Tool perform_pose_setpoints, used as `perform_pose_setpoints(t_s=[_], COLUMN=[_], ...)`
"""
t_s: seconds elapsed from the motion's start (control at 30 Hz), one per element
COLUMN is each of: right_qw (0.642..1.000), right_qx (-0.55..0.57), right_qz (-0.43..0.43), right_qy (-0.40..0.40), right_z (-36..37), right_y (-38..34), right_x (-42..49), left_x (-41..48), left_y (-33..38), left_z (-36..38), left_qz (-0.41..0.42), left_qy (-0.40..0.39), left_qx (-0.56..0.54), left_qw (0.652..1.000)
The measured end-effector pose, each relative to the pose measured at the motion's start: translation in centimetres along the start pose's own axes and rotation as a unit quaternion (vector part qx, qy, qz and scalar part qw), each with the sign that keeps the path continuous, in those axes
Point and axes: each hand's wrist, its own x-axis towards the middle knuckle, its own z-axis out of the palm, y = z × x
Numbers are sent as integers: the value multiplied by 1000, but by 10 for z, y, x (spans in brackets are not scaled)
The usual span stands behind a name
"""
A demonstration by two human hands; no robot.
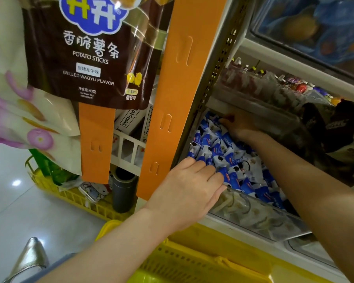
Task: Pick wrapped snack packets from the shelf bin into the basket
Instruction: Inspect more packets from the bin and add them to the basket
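A clear-fronted shelf bin point(253, 215) holds several blue-and-white wrapped snack packets point(223, 152). My left hand point(190, 190) reaches over the bin's near left corner. Its fingers lie fairly straight on the packets, fingertips dipping among them, and the thumb runs along the front rim. My right hand point(241, 127) is palm down on the packets deep in the shadowed back of the bin, under the shelf above. Its fingers point left and their grip is hidden. A yellow plastic basket point(192, 260) sits directly below the bin, under my left forearm.
An orange upright strip point(172, 99) borders the bin on the left, with hanging potato stick bags point(90, 54) beside it. A second yellow basket point(74, 197) with goods stands on the floor at left. The shelf above point(274, 92) carries other snacks close over my right hand.
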Motion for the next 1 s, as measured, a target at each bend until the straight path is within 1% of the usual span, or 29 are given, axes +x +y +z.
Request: perform_pose_setpoints(t_s=[0.13, 0.23, 0.33, 0.4, 0.5, 0.6, 0.67, 0.73, 0.8, 0.87, 1.0], right_qw=[999, 999, 999, 999, 996, 990, 983, 978, 972, 967, 952], right_qx=[5, -2, -13, -32, -65, -28, 15, 37, 46, 70, 179], right_qz=[15, 32, 29, 22, 14, 21, -7, -44, -85, -110, -115], right_qy=[-42, -33, -18, 4, 59, 135, 181, 200, 214, 221, 218], right_z=[4, 7, 5, 3, -4, -20, -35, -50, -62, -71, -76], right_y=[1, -2, -5, -6, -12, -20, -24, -28, -33, -39, -51], right_x=[1, 3, 2, -1, -9, -23, -37, -56, -79, -107, -170], left_x=[0, -1, 0, 0, 0, -1, -1, 0, -3, -5, -8], left_y=[1, 0, 1, 1, 3, 7, 8, 11, 15, 23, 48], left_z=[0, 0, -1, -2, -4, -6, -7, -10, -12, -13, -20], left_qz=[-4, -7, -11, -18, -24, -32, -38, -54, -82, -112, -188], left_qy=[-9, -14, -20, -26, -34, -45, -58, -73, -64, -30, 41], left_qx=[-6, -16, -19, -19, -15, -17, -15, -23, -78, -161, -300], left_qw=[1000, 1000, 1000, 999, 999, 998, 998, 996, 992, 980, 934])
